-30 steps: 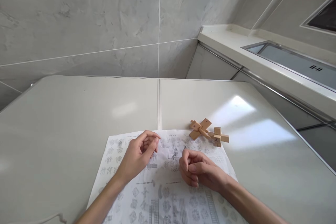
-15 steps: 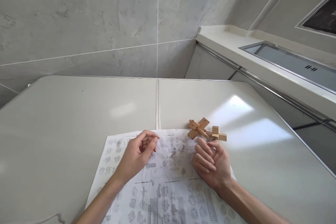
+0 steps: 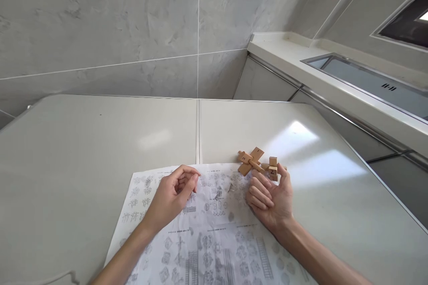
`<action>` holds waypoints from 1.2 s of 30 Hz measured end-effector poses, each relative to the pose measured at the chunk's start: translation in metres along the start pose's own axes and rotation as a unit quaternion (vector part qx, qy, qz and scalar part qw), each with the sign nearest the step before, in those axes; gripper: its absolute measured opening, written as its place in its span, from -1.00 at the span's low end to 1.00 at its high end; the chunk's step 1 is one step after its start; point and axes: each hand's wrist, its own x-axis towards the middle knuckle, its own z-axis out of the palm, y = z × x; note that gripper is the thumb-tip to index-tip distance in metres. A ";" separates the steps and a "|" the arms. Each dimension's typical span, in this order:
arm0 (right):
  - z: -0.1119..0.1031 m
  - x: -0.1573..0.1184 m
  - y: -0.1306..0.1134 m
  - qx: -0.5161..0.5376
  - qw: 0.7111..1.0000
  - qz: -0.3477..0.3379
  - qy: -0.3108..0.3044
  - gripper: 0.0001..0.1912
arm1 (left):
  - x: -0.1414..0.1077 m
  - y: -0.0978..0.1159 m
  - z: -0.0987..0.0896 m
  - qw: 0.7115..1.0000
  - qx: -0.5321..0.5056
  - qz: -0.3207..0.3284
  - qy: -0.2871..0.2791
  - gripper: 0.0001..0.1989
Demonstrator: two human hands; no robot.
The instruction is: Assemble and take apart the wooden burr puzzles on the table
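Observation:
A printed paper sheet [image 3: 214,213] with rows of small diagrams lies on the white table. Over its left part rests my left hand [image 3: 174,190], loosely curled; whether anything is inside cannot be seen. My right hand [image 3: 270,198] is palm up at the sheet's right side, fingers folded into the palm and thumb raised, with nothing visible in it. Just beyond it are two wooden pieces: a crossed one [image 3: 250,160] marked 1 and 2, and a blocky one [image 3: 273,170] marked 2, partly behind the thumb.
The white table [image 3: 83,151] has a seam down its middle and glare on the right. Behind it stands a grey tiled wall [image 3: 133,18]. A white counter [image 3: 277,49] with an inset sink [image 3: 364,80] runs along the right.
My right thumb has lifted and straightened away from the fingers, beside the blocky wooden piece. My left hand keeps its curled pose. The whole view has shifted slightly.

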 end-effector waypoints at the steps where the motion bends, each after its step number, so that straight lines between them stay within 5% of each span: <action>1: -0.001 0.001 -0.001 -0.002 1.000 0.003 -0.005 -0.31 | 0.000 0.000 0.000 1.000 0.001 -0.001 0.000 -0.63; 12: -0.012 0.009 -0.016 -0.001 0.994 0.027 -0.105 -0.35 | -0.001 0.001 0.001 1.000 0.000 0.004 0.006 -0.63; 25: 0.000 -0.002 -0.004 -0.130 0.990 -0.061 -0.009 -0.44 | 0.000 0.000 0.001 1.000 -0.001 0.003 0.001 -0.63; 31: 0.009 -0.013 0.013 -0.254 0.959 -0.119 -0.040 -0.44 | 0.000 0.001 0.001 1.000 -0.001 0.005 0.003 -0.63; 36: 0.004 -0.024 0.024 -0.411 0.899 -0.050 -0.139 -0.41 | -0.001 0.001 0.002 1.000 0.001 0.011 0.002 -0.65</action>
